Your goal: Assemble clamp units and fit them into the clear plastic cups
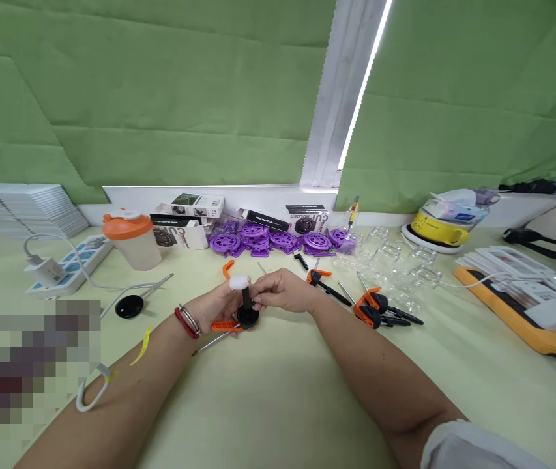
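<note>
Pale green table (278, 404) with purple reels (268, 240), orange clamps (373, 307), shaker bottle (131, 240).

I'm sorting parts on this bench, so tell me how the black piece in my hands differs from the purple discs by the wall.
The black piece is a single part with an upright stem on a round base; the purple discs are many and lie flat in a pile. The black piece is held by the left hand and right hand; the purple discs lie untouched. Both have round shapes.

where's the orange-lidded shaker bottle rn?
Head view, far left of the table: the shaker bottle stands upright between the power strip and the white boxes, beyond the left hand.
</note>
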Tool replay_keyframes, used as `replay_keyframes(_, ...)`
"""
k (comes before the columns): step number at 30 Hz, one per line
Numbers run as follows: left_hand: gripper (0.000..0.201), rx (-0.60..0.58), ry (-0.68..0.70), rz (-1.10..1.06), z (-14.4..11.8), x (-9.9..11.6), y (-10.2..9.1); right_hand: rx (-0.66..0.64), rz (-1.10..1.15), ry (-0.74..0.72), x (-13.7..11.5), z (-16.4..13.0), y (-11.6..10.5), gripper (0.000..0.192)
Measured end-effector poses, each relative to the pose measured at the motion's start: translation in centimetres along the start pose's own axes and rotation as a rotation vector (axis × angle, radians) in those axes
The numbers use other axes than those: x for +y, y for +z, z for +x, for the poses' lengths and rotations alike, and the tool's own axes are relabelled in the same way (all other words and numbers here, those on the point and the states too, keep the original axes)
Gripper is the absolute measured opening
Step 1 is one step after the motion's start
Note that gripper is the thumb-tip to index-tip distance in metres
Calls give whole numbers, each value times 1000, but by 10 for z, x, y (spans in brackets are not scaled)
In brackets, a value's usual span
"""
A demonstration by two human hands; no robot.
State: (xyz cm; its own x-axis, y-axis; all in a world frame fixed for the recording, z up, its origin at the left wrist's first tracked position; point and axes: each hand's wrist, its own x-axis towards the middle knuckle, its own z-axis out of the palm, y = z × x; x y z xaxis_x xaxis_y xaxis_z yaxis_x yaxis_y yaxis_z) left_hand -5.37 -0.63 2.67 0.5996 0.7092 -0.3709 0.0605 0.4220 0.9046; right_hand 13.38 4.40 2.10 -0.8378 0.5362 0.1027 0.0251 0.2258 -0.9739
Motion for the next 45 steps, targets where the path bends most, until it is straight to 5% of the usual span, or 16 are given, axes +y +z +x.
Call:
replay_keyframes(10,63,8,2,27,-3,1,3,24,62,15,0,0,0,25)
replay_keyframes(14,64,26,59,-5,-8,8,8,130,153,35,-4,4,5,34)
replay_keyframes(17,55,219,240,65,-10,13,15,280,188,97,-11,6,7,40)
replay_keyframes(20,44,507,456,331,-10,13,23,232,236,199,-20,4,8,44)
replay_keyframes(24,72,775,671,772,-6,3,30,143,308,174,-29,-3,8,38)
replay_keyframes(29,99,842,776,1154,-2,-8,30,131,135,181,-34,-7,5,28)
replay_keyframes(33,96,982,899,1185,1,-10,12,332,-339,198,-37,-13,-2,18)
replay_keyframes(36,57,1296,839,1062,3,-11,-16,373,-758,249,-36,-31,-4,17)
replay_keyframes(39,25,1438,535,1050,5,-13,-44,262,-1112,300,-25,-61,3,17)
replay_keyframes(41,29,1461,366,1072,7,-15,-54,183,-1251,355,-13,-80,9,17)
replay_keyframes(45,27,1411,270,1136,10,-18,-52,135,-1367,458,5,-105,9,19)
